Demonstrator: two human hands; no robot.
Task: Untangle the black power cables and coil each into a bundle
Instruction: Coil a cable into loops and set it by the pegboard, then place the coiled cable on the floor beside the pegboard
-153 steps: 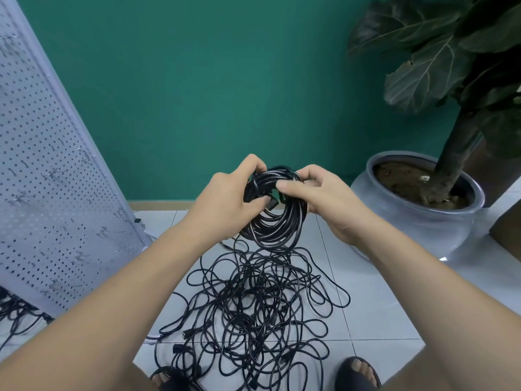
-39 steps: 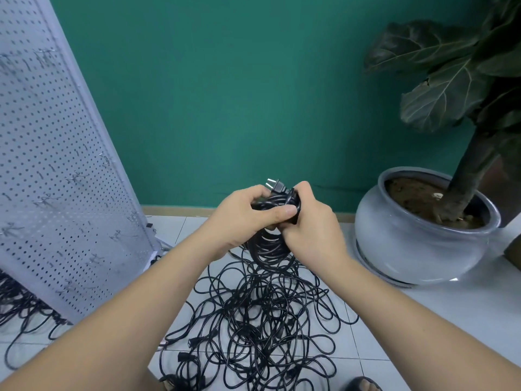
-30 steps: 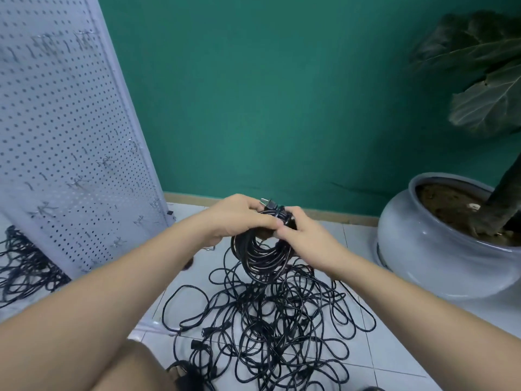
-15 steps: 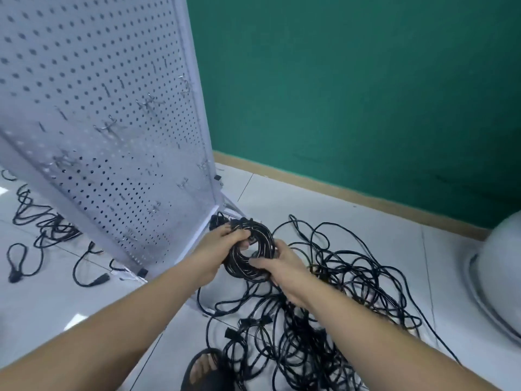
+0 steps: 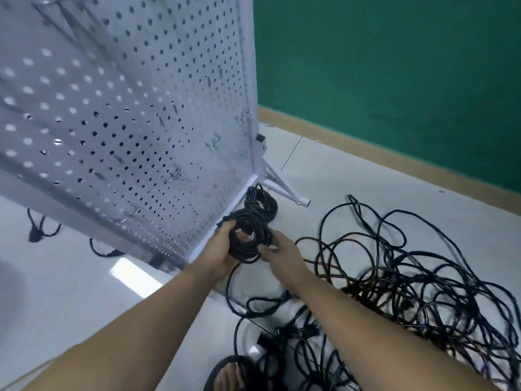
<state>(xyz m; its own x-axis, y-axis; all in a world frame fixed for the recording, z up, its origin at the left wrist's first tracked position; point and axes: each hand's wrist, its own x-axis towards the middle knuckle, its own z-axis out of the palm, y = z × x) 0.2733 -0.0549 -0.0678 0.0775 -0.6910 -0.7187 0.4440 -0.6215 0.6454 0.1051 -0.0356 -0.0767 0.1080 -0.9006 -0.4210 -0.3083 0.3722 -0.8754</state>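
Holding a coiled bundle (image 5: 248,238) of black power cable low over the floor (image 5: 70,292), both hands are gripping it from opposite sides. The left hand (image 5: 222,251) is curling its fingers round the rim nearer the pegboard (image 5: 141,108), and the right hand (image 5: 283,256) is pinching the opposite rim, though blur is hiding the exact hold. The coil is lying roughly flat, its ring facing up, wound tight in many turns. A second bundle (image 5: 262,203) is resting on the floor just beyond it, away from the person, beside the pegboard's bottom corner. Setting the coil down there is probably calling for a short forward reach, with the left hand nearer. The loose tangle (image 5: 408,292) is sprawling off to the right.
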